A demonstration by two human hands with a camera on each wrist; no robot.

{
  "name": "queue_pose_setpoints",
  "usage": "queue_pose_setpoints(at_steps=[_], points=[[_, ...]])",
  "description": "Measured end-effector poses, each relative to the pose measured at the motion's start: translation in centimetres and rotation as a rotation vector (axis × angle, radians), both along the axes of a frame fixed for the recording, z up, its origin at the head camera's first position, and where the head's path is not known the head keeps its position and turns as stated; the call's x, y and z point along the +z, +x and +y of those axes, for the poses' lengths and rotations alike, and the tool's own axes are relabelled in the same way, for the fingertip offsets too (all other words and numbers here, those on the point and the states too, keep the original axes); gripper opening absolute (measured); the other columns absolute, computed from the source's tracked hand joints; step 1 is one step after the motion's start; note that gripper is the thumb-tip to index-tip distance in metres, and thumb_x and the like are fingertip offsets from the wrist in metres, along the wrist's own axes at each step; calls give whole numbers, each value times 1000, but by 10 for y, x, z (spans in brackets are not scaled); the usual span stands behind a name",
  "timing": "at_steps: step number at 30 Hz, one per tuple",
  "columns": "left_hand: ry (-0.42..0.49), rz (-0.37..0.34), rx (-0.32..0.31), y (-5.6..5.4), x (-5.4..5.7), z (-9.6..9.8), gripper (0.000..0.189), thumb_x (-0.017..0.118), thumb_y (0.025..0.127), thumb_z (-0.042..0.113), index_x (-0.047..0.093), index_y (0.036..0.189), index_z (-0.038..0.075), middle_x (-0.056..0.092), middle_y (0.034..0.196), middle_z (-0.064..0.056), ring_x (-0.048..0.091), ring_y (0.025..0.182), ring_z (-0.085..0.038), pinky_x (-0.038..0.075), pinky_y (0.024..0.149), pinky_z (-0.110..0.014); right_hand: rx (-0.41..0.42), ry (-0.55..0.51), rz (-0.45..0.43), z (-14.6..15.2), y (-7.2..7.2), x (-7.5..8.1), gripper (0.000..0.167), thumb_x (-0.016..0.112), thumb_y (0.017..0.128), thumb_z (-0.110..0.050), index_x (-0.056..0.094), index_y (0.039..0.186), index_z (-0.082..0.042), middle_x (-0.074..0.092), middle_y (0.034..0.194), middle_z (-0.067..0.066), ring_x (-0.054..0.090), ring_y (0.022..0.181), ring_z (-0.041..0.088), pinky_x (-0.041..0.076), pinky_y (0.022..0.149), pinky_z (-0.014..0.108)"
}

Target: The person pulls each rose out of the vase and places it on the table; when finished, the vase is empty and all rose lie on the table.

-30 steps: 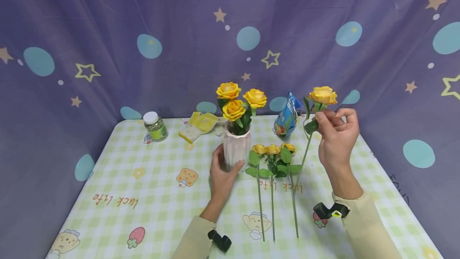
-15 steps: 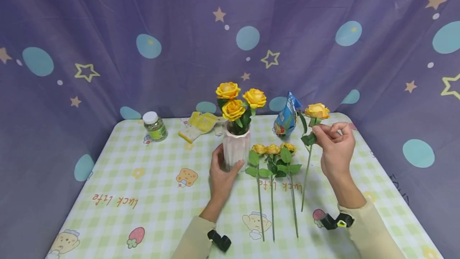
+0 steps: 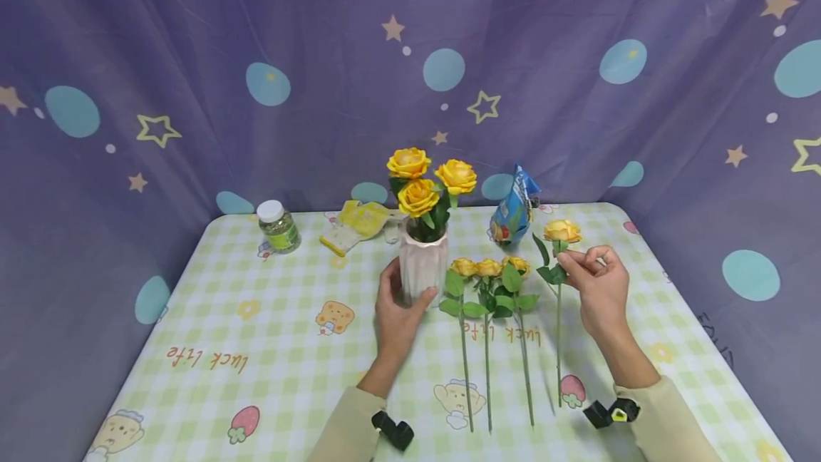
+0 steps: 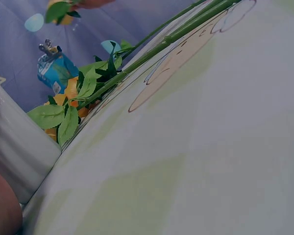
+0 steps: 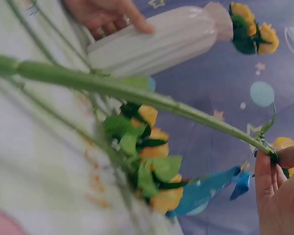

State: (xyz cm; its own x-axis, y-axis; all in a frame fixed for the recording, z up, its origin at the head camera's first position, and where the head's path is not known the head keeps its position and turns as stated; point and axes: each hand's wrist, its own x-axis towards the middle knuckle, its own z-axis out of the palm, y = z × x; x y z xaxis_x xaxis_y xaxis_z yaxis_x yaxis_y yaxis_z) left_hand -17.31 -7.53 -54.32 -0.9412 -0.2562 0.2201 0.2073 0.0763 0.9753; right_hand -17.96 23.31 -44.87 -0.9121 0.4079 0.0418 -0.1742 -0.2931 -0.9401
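Progress looks about halfway, judging by where the roses are. Three yellow roses [image 3: 418,197] stand in the pale vase [image 3: 424,268], which is upright toward the far side of the table [image 3: 288,391]. Three loose roses [image 3: 489,267] lie side by side at the vase's four o'clock, blooms toward twelve and stems toward six.

The seventh, the held rose [image 3: 562,230], is in neither group. Your right hand [image 3: 603,294] pinches it between thumb and forefinger just under the bloom, with the other fingers loosely bent. Its stem runs toward six o'clock, beside the loose row on its three o'clock side and apart from it; whether the lower tip touches the table you cannot tell.

Your left hand [image 3: 396,309] curves round the vase's lower part from eight o'clock, thumb across the front, which should keep it steady. So the placing of that single held stem is unfinished, and nothing here settles whether it belongs with vase or row. The blue bag [image 3: 509,212] at two o'clock and the jar [image 3: 279,228] at ten seem uninvolved.
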Motion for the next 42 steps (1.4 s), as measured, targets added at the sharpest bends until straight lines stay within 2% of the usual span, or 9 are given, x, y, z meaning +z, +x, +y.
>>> queue_pose_setpoints(at_steps=[10, 14, 20, 30, 36, 42], points=[[-11, 18, 1, -1, -2, 0, 79, 95, 91, 20, 54, 159, 16, 62, 157, -7, 58, 145, -28, 40, 125, -56, 60, 118, -196, 19, -2, -32, 36, 78, 98, 8, 47, 92, -8, 82, 87, -3, 78, 80, 8, 61, 59, 23], [-26, 19, 3, -2, -3, 0, 81, 95, 91, 22, 53, 160, 15, 61, 158, -7, 58, 145, -29, 41, 125, -56, 105, 168, -240, 22, -1, -43, 34, 78, 100, 5, 46, 98, -8, 82, 87, -7, 78, 83, 7, 60, 61, 23], [-32, 1, 6, -1, -4, -1, 83, 95, 89, 24, 53, 160, 16, 61, 158, -6, 58, 145, -29, 40, 125, -54, 148, 253, -305, 27, -2, -60, 33, 76, 103, 0, 44, 98, -8, 81, 82, -12, 77, 79, 4, 61, 64, 22], [-29, 6, 4, 0, -2, -1, 81, 95, 91, 23, 53, 160, 16, 61, 159, -8, 57, 146, -30, 40, 126, -57, 175, 386, -358, 27, -10, -74, 33, 75, 105, -4, 43, 99, -9, 80, 82, -20, 76, 72, 1, 62, 62, 23], [-33, 4, 7, 0, -2, -1, 82, 95, 91, 24, 53, 160, 16, 60, 160, -7, 57, 148, -30, 40, 127, -56, 159, 408, -360, 25, -13, -78, 32, 74, 104, -3, 44, 98, -8, 78, 82, -21, 76, 80, -3, 63, 62, 25], [-32, -6, 2, 1, -1, -1, 82, 94, 91, 24, 52, 160, 16, 60, 161, -7, 56, 148, -29, 39, 127, -56, 141, 426, -373, 26, -12, -79, 30, 73, 105, -3, 44, 100, -7, 78, 82, -21, 75, 80, -4, 63, 61, 25]])
